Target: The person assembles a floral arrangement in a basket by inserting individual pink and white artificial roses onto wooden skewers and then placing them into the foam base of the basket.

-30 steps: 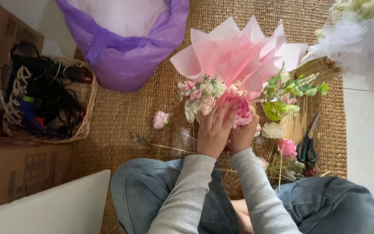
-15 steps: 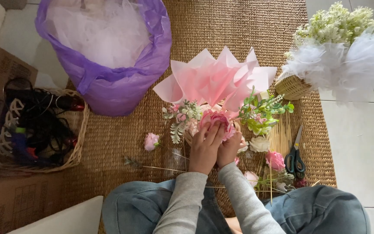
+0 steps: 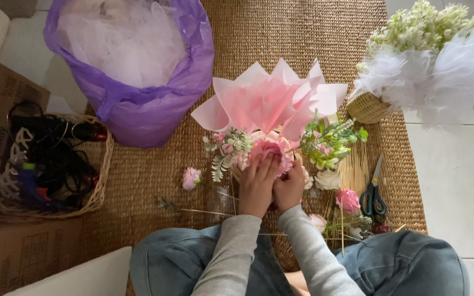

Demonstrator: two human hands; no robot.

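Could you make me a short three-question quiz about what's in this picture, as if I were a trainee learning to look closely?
1. True or false: both hands, the left hand and the right hand, rest on the deep pink fabric flower in front of the folded pale pink paper fan.
2. Which lies nearest the dark-handled scissors on the woven straw mat? A) purple plastic bag of white netting B) loose pink rose head C) pale wicker basket of dark cables
3. Fill in: the sleeves are ____ in colour.

Key: 1 true; 2 B; 3 grey.
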